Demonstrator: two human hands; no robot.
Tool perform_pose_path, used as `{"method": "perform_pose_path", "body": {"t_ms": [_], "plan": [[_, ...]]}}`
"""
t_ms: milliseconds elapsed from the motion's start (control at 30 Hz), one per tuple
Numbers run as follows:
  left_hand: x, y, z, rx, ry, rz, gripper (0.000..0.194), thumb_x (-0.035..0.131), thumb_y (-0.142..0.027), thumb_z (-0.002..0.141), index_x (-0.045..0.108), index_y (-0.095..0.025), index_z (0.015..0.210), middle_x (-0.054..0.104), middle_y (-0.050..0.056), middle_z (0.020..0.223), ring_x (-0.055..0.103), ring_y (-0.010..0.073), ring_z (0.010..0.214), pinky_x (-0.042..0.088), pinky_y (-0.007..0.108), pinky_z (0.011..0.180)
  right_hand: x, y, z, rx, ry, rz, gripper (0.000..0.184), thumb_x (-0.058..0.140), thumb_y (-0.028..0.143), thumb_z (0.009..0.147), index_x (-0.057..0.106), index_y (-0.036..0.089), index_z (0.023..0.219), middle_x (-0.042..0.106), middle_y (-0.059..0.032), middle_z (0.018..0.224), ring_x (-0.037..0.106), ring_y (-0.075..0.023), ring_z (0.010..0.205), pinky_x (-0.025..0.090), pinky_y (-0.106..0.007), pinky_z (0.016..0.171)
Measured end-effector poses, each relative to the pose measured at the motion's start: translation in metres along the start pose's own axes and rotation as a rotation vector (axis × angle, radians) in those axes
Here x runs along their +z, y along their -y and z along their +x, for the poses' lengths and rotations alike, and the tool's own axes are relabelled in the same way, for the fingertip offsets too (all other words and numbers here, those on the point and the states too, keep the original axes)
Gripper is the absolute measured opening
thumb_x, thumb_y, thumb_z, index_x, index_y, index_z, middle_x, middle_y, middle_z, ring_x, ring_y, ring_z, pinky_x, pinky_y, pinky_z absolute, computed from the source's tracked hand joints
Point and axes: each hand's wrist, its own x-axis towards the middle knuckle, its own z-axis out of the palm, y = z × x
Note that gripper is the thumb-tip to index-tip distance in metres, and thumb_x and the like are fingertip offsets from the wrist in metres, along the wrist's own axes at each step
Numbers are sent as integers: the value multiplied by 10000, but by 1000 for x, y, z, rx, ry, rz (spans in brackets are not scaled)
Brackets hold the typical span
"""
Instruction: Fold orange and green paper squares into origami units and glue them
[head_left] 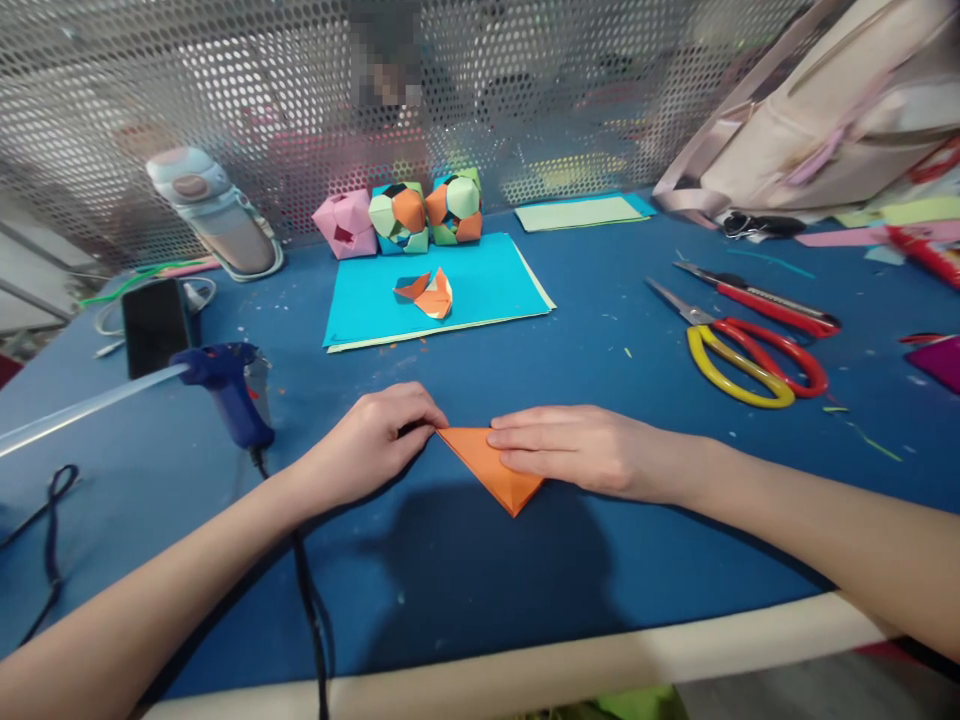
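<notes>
A sheet of orange origami paper (pixel 491 468), folded into a triangle, lies on the blue table with one corner pointing toward me. My left hand (pixel 382 430) pinches its left corner between thumb and fingers. Across the right part of the triangle lies my right hand (pixel 581 445), its fingers stretched flat on the paper and covering the right corner. Beyond my hands, a small folded orange paper piece (pixel 433 296) rests on a stack of blue sheets (pixel 495 270).
A blue glue gun (pixel 229 385) with its cord lies left, near a phone (pixel 156 325) and a bottle (pixel 217 215). Folded paper balls (pixel 399 217) stand at the back. Scissors (pixel 742 355), a red cutter (pixel 772 300) and a bag (pixel 810 120) are on the right.
</notes>
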Motion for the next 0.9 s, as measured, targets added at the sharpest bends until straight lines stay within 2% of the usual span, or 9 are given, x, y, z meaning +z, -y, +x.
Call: {"method": "perform_pose_path", "body": {"t_ms": [333,600,900], "plan": [[-2,-2,1,8,12,15,210,446,-103,852,647,-164,852,638,33,864,599,133,812,466,247,747,2,-2,-2,-1,4,30,347,311,131,976,634,47,1071,616,-199,1193,440,-226,1274,482,-389,984],[-2,-1,2,17,10,-1,212,451,-107,847,656,-163,849,644,32,860,610,132,803,472,240,742,0,-1,0,-21,-6,34,330,336,110,965,641,15,1048,629,-213,1162,499,-253,1220,500,-398,962],[-2,-2,1,14,13,4,220,437,-125,856,654,-161,850,642,42,866,603,138,811,477,259,746,0,-1,0,-32,17,2,336,319,121,971,632,58,1078,628,-181,1178,480,-216,1243,490,-381,982]]}}
